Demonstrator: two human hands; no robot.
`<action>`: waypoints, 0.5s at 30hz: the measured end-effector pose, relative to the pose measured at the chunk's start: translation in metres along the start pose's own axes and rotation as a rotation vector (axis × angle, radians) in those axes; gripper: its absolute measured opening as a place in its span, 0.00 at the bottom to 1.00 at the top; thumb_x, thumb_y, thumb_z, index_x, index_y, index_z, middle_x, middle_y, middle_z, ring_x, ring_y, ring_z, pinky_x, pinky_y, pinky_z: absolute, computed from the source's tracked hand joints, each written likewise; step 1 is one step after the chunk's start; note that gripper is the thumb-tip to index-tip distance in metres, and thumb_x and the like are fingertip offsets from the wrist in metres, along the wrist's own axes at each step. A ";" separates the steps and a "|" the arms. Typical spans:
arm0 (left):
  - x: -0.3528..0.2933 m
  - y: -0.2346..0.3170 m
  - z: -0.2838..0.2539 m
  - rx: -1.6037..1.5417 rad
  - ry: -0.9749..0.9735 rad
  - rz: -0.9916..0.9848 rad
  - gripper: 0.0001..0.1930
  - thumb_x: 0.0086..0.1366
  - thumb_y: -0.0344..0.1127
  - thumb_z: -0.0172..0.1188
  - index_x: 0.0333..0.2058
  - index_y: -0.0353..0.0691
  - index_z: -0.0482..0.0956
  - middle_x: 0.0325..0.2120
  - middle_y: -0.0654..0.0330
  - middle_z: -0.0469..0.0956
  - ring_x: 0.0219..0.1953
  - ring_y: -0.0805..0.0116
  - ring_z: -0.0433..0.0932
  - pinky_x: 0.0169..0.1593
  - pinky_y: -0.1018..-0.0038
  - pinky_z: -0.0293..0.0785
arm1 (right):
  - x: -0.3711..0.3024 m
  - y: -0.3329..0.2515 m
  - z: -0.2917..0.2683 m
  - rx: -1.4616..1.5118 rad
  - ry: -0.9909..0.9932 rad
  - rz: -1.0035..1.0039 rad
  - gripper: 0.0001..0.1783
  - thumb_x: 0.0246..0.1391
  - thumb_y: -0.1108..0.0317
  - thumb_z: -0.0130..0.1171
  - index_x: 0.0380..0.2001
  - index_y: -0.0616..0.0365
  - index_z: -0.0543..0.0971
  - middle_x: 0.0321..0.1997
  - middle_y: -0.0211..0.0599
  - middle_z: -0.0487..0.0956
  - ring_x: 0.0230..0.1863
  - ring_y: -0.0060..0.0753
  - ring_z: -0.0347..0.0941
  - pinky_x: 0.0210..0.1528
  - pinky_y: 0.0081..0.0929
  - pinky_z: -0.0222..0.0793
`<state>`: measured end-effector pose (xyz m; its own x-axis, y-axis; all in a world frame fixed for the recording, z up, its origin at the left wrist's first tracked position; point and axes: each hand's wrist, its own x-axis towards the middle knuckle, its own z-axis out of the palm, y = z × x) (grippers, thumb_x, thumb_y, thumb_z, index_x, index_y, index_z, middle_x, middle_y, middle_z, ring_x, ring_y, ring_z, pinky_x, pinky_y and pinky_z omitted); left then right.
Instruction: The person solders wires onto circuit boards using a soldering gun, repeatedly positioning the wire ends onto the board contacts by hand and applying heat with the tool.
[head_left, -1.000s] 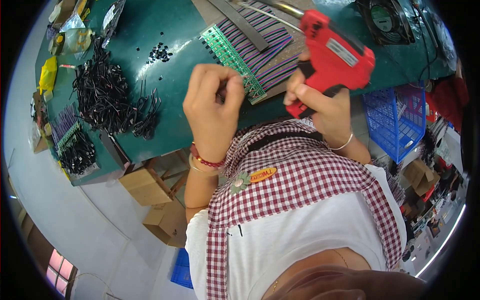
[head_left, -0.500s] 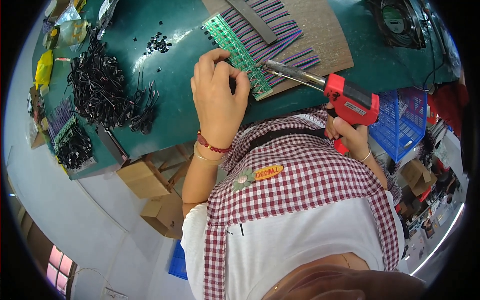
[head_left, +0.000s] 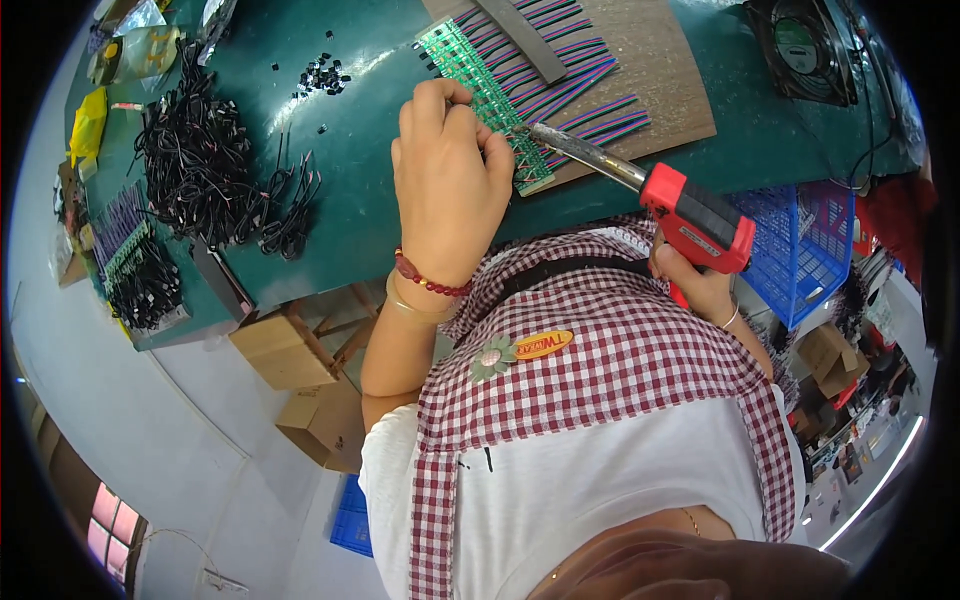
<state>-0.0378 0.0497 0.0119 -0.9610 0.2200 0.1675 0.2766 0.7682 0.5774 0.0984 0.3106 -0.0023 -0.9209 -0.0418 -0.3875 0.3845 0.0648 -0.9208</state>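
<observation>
My left hand (head_left: 450,190) is at the near left edge of a green circuit board panel (head_left: 465,65), thumb and fingers bent together; what they pinch is hidden behind the hand. A red and black soldering gun (head_left: 695,215) is gripped in my right hand (head_left: 700,290). Its metal barrel points left, and the tip is at the panel close to my left fingertips. Rows of pink, blue and black wires (head_left: 610,125) fan out from the panel's right side over a brown board (head_left: 665,90). Across some of those wires lies a dark grey bar (head_left: 525,40).
Small black parts (head_left: 322,75) lie scattered on the green table (head_left: 370,110). To the left are a heap of black cables (head_left: 200,160) and another wired panel (head_left: 130,255). A fan (head_left: 800,45) stands far right, above a blue basket (head_left: 800,265). Cardboard boxes (head_left: 325,420) stand below the table.
The soldering gun has shifted slightly left and toward me relative to the panel. My left hand keeps about the same place at the panel. The whole view has shifted a little.
</observation>
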 end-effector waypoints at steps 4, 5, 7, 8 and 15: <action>0.003 0.006 -0.002 0.027 -0.014 -0.049 0.07 0.50 0.25 0.60 0.20 0.31 0.71 0.39 0.52 0.71 0.42 0.54 0.72 0.44 0.65 0.70 | -0.002 -0.008 0.004 -0.116 0.006 -0.038 0.16 0.49 0.71 0.66 0.42 0.61 0.78 0.35 0.29 0.79 0.34 0.20 0.73 0.36 0.21 0.70; 0.003 0.006 -0.002 0.029 -0.013 -0.051 0.07 0.50 0.25 0.60 0.20 0.31 0.71 0.39 0.52 0.71 0.42 0.54 0.72 0.44 0.65 0.70 | -0.003 -0.009 0.005 -0.129 0.004 -0.043 0.16 0.49 0.72 0.66 0.42 0.61 0.78 0.36 0.29 0.79 0.35 0.21 0.73 0.37 0.21 0.71; 0.003 0.006 -0.001 0.046 -0.017 -0.042 0.07 0.50 0.25 0.60 0.20 0.31 0.70 0.39 0.52 0.71 0.43 0.54 0.71 0.44 0.65 0.71 | -0.005 -0.006 0.004 -0.109 0.029 -0.040 0.16 0.48 0.72 0.66 0.42 0.61 0.78 0.36 0.30 0.79 0.35 0.21 0.74 0.37 0.21 0.71; 0.004 0.006 -0.001 0.046 -0.017 -0.041 0.07 0.50 0.25 0.60 0.20 0.31 0.70 0.39 0.52 0.71 0.43 0.54 0.71 0.44 0.65 0.71 | -0.006 -0.004 0.003 -0.090 0.057 -0.038 0.16 0.48 0.72 0.67 0.42 0.61 0.78 0.36 0.31 0.79 0.35 0.21 0.74 0.37 0.21 0.71; 0.004 0.006 -0.003 0.048 -0.027 -0.052 0.06 0.50 0.25 0.59 0.20 0.31 0.71 0.39 0.52 0.71 0.42 0.54 0.72 0.44 0.65 0.71 | -0.007 -0.003 -0.002 -0.098 0.072 -0.031 0.16 0.48 0.73 0.66 0.42 0.61 0.78 0.36 0.30 0.79 0.34 0.21 0.74 0.37 0.22 0.71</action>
<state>-0.0402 0.0530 0.0186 -0.9739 0.1952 0.1160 0.2267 0.8065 0.5460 0.1040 0.3124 0.0033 -0.9360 0.0262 -0.3511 0.3506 0.1616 -0.9225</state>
